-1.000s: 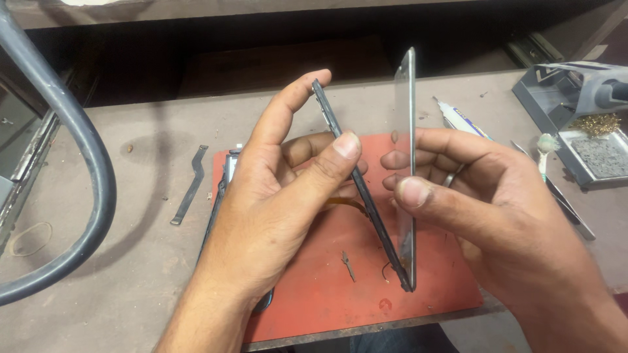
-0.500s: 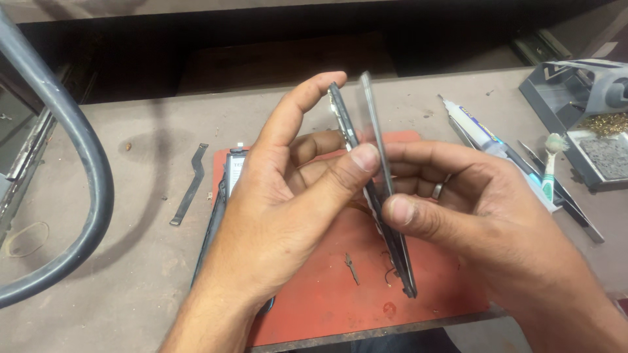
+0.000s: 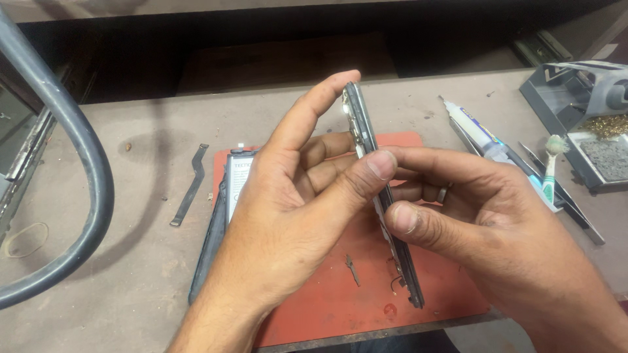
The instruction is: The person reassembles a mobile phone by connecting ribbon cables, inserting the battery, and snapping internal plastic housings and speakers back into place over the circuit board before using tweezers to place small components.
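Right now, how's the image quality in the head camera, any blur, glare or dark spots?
Head view: both hands and the phone frame between them are sharp and evenly lit. The recess behind the bench is in deep shadow. The thick grey cable at left is close and soft, casting a faint shadow. No strong glare.

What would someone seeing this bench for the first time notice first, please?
First, the two hands in the middle: the left hand and right hand pinch a thin dark phone frame edge-on above a red mat. Half hidden under the left wrist, a second dark phone part lies on the mat's left edge. A thick grey hose curves down the left side, and a glue tube lies to the right.
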